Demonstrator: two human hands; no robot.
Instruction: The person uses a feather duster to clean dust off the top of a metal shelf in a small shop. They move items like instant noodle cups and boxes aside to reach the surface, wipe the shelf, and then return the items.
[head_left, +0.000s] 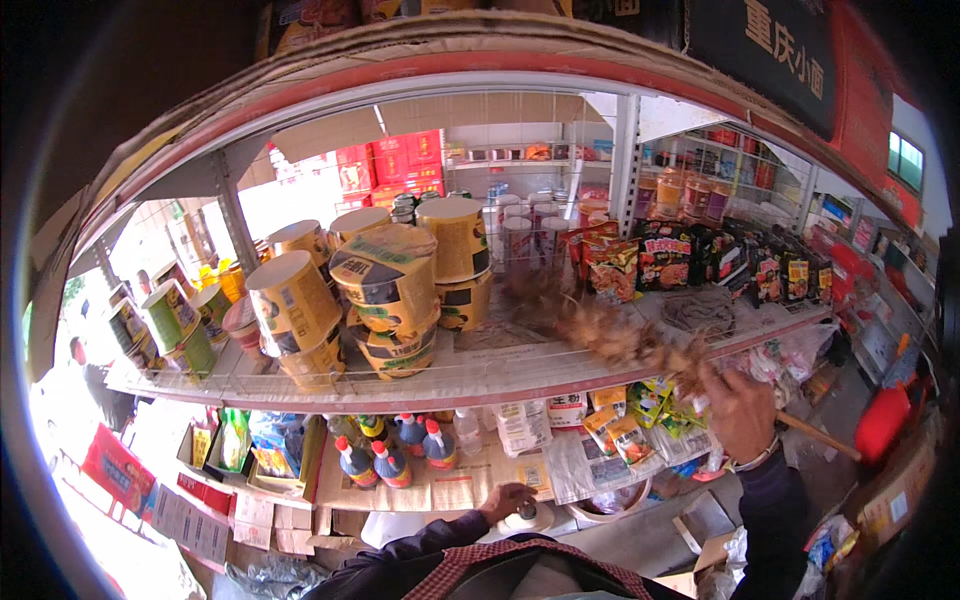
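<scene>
A brown feather duster (607, 330) reaches across the middle shelf (495, 367), its feathers blurred. My right hand (739, 412) grips it where the feathers meet the wooden handle, which sticks out to the right. Ahead of the feathers stand dark packets of instant noodles (664, 255) and red snack bags (611, 262). Stacked instant noodle cups (386, 277) fill the shelf's left part. My left hand (508, 501) hangs low by the front edge of the lower shelf, fingers slightly curled, just above a dark cap on a white container (529, 519). Whether it touches anything is unclear.
Red-capped bottles (375, 465), white bags (521, 427) and seasoning packets (619, 431) sit on the lower shelf. An upper shelf edge (525, 64) runs overhead. Open cardboard boxes (709, 540) lie on the floor at right. A person (97, 375) is at far left.
</scene>
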